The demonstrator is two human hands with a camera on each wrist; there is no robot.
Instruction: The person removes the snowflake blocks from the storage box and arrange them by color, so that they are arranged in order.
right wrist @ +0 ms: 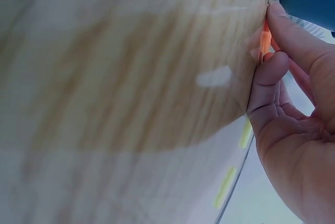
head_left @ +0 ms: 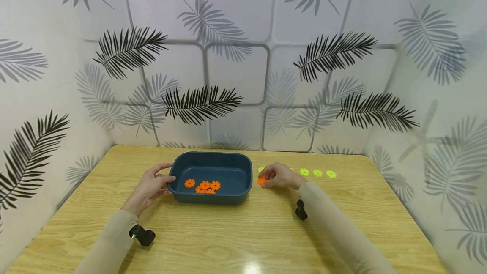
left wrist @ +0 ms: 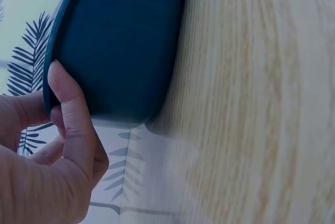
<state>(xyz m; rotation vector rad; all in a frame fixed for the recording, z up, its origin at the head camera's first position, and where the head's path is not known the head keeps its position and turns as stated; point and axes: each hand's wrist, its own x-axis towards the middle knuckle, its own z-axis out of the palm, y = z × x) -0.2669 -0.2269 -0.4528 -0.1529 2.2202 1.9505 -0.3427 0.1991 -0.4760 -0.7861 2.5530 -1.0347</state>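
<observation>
My left hand [head_left: 149, 186] grips the left end of a dark blue plastic basin [head_left: 209, 199], its thumb over the rim and its fingers against the outer wall. Several orange flower-shaped discs [head_left: 189, 183] lie inside the basin, some overlapping. Just right of the basin, my right hand [head_left: 280, 176] pinches another orange flower-shaped disc [head_left: 261, 181] at the tabletop. In the right wrist view that orange disc [right wrist: 265, 40] shows edge-on between thumb and fingers. Behind this hand runs a row of yellow-green flower-shaped discs [head_left: 305, 172], partly hidden by it.
The wooden table [head_left: 228, 236] reaches back to a wall covering [head_left: 236, 75] with a leaf pattern. Black wrist devices [head_left: 142, 235] are strapped over both sleeves. The row of yellow-green discs lies near the table's back edge, on the right.
</observation>
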